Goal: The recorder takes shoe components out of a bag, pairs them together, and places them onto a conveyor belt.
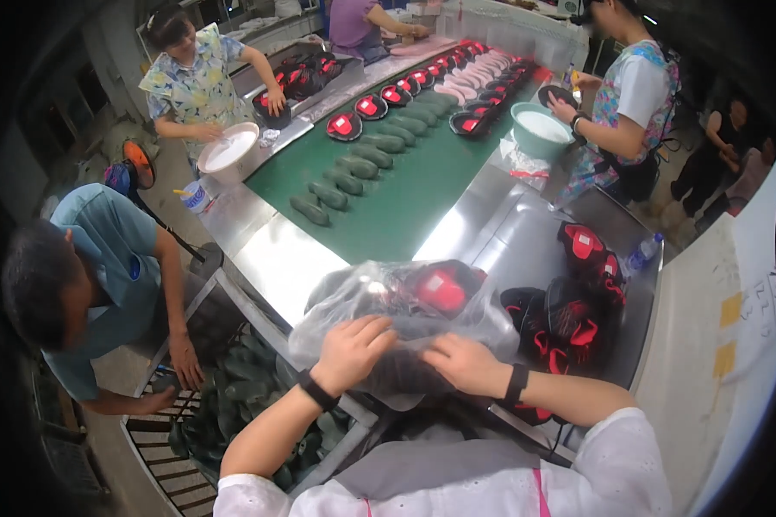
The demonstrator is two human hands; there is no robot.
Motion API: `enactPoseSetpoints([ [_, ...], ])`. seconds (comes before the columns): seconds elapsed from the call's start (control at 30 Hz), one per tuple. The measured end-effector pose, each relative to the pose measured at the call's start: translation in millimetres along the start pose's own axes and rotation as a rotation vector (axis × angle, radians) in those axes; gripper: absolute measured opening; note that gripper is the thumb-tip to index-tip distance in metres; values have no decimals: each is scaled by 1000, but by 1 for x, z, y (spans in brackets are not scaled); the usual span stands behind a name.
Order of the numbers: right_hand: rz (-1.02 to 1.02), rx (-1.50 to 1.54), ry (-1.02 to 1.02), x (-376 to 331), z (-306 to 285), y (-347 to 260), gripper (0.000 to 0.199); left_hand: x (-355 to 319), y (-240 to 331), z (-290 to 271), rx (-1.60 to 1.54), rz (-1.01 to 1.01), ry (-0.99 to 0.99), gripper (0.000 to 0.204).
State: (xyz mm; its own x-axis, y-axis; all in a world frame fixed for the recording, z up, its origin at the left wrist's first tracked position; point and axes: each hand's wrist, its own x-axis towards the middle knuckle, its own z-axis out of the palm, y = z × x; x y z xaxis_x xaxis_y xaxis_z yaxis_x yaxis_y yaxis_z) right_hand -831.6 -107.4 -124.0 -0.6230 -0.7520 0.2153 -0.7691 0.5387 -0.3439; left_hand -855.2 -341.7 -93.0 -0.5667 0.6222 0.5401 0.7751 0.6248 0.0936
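In front of me, at the near end of the belt, lies a see-through plastic bag (375, 297) with dark and red items inside. A red patch with a white label shows through the film. My left hand (353, 351) grips the bag's near edge, its fingers curled into the film. My right hand (467, 362) pinches the same edge a little to the right. Both wrists wear black bands. Black shoe uppers with red linings (569, 312) lie heaped on the metal table right of the bag.
Ahead runs a green belt (388, 211) with rows of dark green shoe lasts (345, 179), uppers and pink foot shapes. A metal cart (155, 457) of lasts stands at my left, a person bending over it. Co-workers sit along both sides beside white basins (230, 153).
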Motion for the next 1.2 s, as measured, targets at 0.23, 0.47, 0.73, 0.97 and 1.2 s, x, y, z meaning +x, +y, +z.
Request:
enactPoseSetpoints([
  [0.23, -270, 120, -260, 6, -42, -33, 32, -19, 61, -61, -410, 272, -364, 12],
  [0.47, 624, 283, -821, -52, -46, 77, 42, -110, -8, -52, 10, -802, -1064, 31],
  [0.73, 752, 1068, -200, -20, -48, 135, 43, -91, -64, -15, -154, -1047, -279, 42],
  [0.97, 651, 560, -137, -4, 17, 201, 72, -98, -134, 40, -544, -1131, -650, 63],
  [1.2, 311, -98, -348, -11, -59, 94, 92, -59, -21, -34, 139, -781, -648, 76],
])
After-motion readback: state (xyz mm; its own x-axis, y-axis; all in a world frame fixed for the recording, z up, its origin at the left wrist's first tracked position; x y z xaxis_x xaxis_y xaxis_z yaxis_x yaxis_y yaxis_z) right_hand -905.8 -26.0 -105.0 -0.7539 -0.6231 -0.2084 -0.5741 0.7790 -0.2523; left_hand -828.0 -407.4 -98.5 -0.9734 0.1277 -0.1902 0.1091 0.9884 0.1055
